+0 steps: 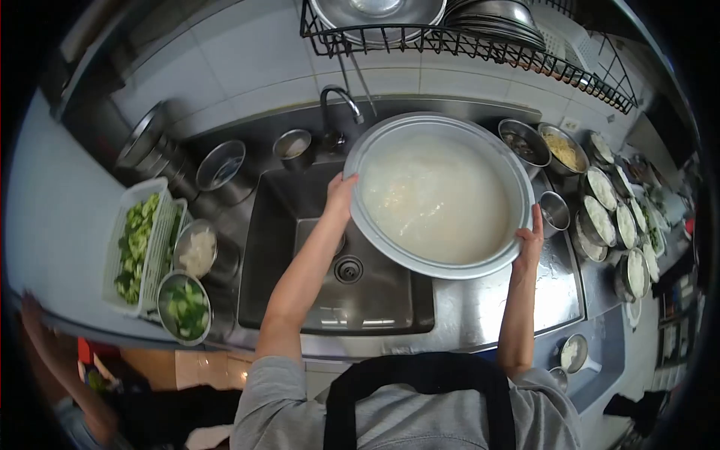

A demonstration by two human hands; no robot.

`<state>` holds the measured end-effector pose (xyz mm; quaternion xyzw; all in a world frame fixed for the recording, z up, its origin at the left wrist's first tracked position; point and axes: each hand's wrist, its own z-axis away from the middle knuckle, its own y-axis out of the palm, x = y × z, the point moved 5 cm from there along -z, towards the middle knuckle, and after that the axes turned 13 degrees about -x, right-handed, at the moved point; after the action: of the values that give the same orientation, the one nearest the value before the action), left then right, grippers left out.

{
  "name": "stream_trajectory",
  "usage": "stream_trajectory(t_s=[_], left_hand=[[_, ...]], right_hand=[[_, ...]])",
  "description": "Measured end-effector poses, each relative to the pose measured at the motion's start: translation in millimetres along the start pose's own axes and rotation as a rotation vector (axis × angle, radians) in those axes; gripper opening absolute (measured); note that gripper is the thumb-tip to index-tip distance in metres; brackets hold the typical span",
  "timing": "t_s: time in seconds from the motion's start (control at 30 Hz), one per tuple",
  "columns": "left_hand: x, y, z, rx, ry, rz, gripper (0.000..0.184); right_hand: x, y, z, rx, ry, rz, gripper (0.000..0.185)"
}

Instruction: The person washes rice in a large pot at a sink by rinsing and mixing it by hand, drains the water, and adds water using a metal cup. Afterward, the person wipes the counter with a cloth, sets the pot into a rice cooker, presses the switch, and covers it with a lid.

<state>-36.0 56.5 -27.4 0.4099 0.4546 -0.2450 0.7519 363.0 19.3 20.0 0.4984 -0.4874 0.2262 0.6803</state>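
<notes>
Both hands grip a large round metal pot with a wide rim, full of cloudy whitish water. My left hand is closed on the rim at its left side. On the lower right of the rim, my right hand holds on, thumb side pointing up along the edge. The pot is over the right part of the steel sink and the counter beside it; whether it rests on the counter or is lifted cannot be told. What lies under the water is hidden.
A curved tap stands behind the sink. Left are a white basket of broccoli and a bowl of green vegetables. Right are several bowls of white food. A wire rack hangs above. Another person's arm shows lower left.
</notes>
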Motion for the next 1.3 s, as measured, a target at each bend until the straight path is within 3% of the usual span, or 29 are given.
stream_trajectory(t_s=[0.17,0.4,0.47,0.63,0.83,1.07,1.13,1.3], left_hand=[[20.1,3.7,101.4,-0.131,0.061,0.063,0.026],[41.5,21.3,199.7,-0.228,0.307,-0.164,0.031],[47.0,30.3,225.2,-0.242,0.279,-0.156,0.032],[68.8,45.3,266.6,-0.242,0.201,-0.139,0.032],[86.9,57.2,286.2,-0.220,0.142,-0.044,0.028],[84.1,49.1,279.6,-0.219,0.082,0.044,0.027],[87.4,44.3,274.8,-0.201,0.071,0.027,0.038],[88.7,37.7,273.1,-0.203,0.037,0.065,0.039]], right_hand=[[6.0,-64.2,-25.5,0.119,0.165,-0.319,0.078],[66.5,-112.3,-29.4,0.145,0.233,-0.228,0.078],[86.7,-126.7,-38.3,0.123,0.107,-0.171,0.077],[138.1,-136.8,-40.1,0.255,0.111,-0.294,0.065],[172.4,-139.3,-49.5,0.564,0.126,-0.429,0.058],[186.4,-109.6,-49.1,0.586,0.078,-0.380,0.055],[189.6,-100.2,-49.5,0.588,0.059,-0.356,0.053],[197.0,-74.3,-39.3,0.584,0.044,-0.318,0.048]])
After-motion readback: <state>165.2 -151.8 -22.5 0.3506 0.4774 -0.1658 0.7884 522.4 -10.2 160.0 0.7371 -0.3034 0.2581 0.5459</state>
